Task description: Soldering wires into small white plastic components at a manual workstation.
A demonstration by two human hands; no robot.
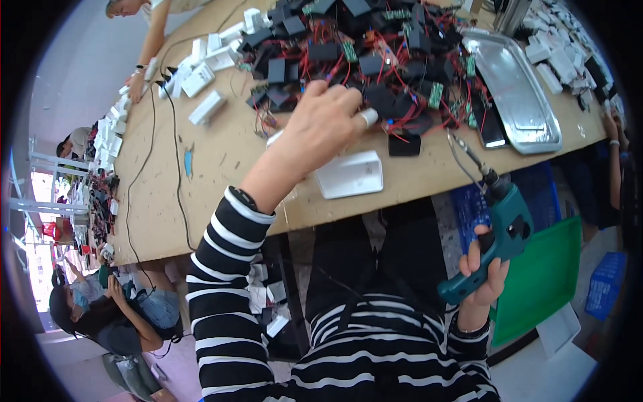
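My left hand point(323, 120) reaches over the near edge of the pile of black battery-like blocks, red wires and green circuit boards point(348, 52). Its fingers curl down and their tips are hidden, so what they hold cannot be made out. A white cover wraps one digit. In my right hand point(487, 271) is a teal soldering gun point(510, 218), gripped by its handle. Its metal tip points up toward the pile's right side, with a thin tube alongside. Below my left hand an open white plastic casing point(351, 175) lies at the table's front edge.
A shiny metal tray point(526, 100) lies at the right, beside a dark phone-like slab point(492, 127). White casings point(197, 80) and black cables point(175, 154) lie left. Below the table's right are a green tray point(546, 281) and blue crates point(606, 285). Other people work around the table.
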